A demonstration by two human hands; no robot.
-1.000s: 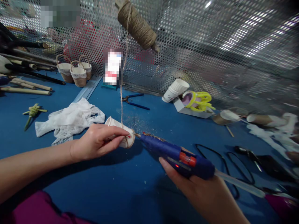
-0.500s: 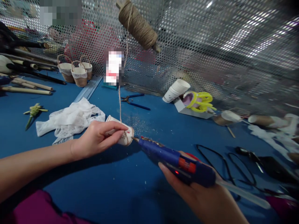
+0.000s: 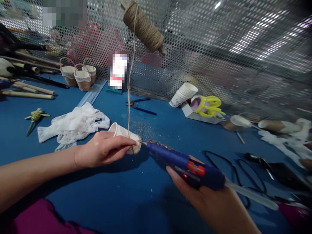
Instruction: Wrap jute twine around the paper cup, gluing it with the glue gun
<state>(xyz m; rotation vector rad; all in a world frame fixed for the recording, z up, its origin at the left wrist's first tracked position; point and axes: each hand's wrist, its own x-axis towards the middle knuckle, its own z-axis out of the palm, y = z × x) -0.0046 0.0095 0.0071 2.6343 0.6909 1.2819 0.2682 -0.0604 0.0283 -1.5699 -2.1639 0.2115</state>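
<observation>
A white paper cup (image 3: 118, 128) lies tilted on its side, gripped by my left hand (image 3: 101, 148), whose fingers hide part of it. Twine (image 3: 129, 113) runs down to the cup from a spool (image 3: 143, 27) hanging on the mesh, and some of it circles the cup near its base. My right hand (image 3: 207, 201) is wrapped round a blue hot glue gun (image 3: 185, 162) with a lit red light. The gun's metal nozzle points at the cup's base end, at or very near it. A clear glue stick (image 3: 253, 196) sticks out of the gun's back.
White lace (image 3: 75, 123) lies left of the cup, with pliers (image 3: 142, 107) behind it. Small twine-covered baskets (image 3: 82, 81) stand back left near bamboo sticks (image 3: 29, 95). Stacked cups (image 3: 184, 94) and a box with yellow-handled scissors (image 3: 209, 105) sit back right. A black cord (image 3: 224, 162) loops at right.
My left hand has turned the cup slightly, so its open rim shows more. The twine has shifted a little to the right. The glue gun stays by the cup's base end.
</observation>
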